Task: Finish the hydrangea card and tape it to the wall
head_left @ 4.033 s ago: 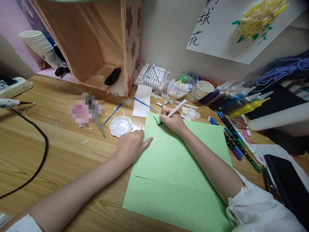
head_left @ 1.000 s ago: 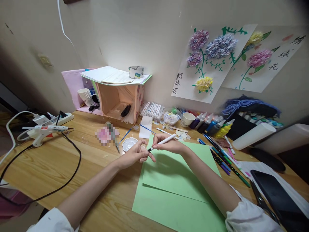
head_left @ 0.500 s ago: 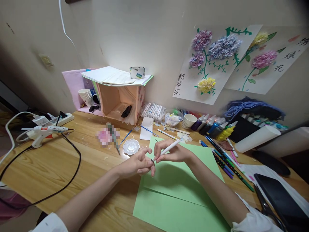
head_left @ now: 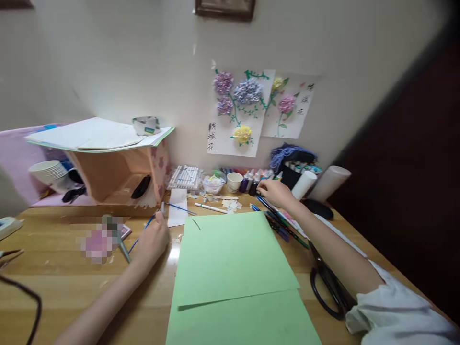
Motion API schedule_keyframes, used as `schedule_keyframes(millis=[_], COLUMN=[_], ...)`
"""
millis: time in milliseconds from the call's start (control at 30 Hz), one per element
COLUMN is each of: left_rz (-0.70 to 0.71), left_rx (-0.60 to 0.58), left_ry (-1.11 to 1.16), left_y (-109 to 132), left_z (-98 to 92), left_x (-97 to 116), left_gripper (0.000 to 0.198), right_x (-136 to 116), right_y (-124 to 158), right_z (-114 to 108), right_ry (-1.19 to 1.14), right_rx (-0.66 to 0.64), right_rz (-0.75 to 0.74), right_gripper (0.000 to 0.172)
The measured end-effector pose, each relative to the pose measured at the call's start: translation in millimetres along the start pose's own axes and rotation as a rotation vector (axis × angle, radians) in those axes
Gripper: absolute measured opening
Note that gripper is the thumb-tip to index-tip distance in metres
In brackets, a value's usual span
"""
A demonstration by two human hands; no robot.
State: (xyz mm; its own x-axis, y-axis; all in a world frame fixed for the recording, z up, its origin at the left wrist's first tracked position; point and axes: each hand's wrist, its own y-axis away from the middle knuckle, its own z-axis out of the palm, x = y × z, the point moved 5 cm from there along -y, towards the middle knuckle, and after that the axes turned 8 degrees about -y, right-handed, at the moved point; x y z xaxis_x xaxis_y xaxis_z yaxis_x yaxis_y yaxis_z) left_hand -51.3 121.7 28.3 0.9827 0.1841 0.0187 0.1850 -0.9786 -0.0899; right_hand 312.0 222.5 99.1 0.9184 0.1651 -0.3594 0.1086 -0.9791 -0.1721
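Observation:
My left hand point(head_left: 154, 237) is curled closed on the wood table, left of the green paper point(head_left: 230, 254). A short pale tip shows above its fingers; I cannot make out what it belongs to. Beside it lies a thin blue brush point(head_left: 142, 234). My right hand point(head_left: 276, 192) reaches across the paper's far right corner, its fingers pinched together and pointing down. They are at the ends of several pens point(head_left: 287, 223), close to the squeeze bottles point(head_left: 254, 183). Whatever is between those fingertips is hidden. A small dark stroke point(head_left: 196, 224) marks the green paper.
Black scissors point(head_left: 328, 287) lie under my right forearm. Along the wall stand a pink box point(head_left: 160, 175), a marker set point(head_left: 185, 177), a paper cup point(head_left: 235, 182) and white rolls point(head_left: 329, 182). A dark cable point(head_left: 34, 297) curves at the left.
My hands, together over the paper before, have parted: the left to the table's left side, the right towards the pens. The white pen has left the paper's middle. The view has turned right.

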Motion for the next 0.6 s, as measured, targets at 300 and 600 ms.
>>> schedule_keyframes(millis=[300,600], left_rz=[0.107,0.352], left_rx=[0.189,0.038], left_ry=[-0.323,-0.141], left_y=[8.8,44.0], left_z=[-24.4,-14.7], left_x=[34.7,94.7], left_gripper=[0.039,0.027], right_x=[109.8,125.8], right_y=[5.2,5.4], right_z=[-49.6,18.1], right_ry=[0.087,-0.068], right_rx=[0.175,-0.086], right_rz=[0.241,0.312], right_gripper=[0.018,0.032])
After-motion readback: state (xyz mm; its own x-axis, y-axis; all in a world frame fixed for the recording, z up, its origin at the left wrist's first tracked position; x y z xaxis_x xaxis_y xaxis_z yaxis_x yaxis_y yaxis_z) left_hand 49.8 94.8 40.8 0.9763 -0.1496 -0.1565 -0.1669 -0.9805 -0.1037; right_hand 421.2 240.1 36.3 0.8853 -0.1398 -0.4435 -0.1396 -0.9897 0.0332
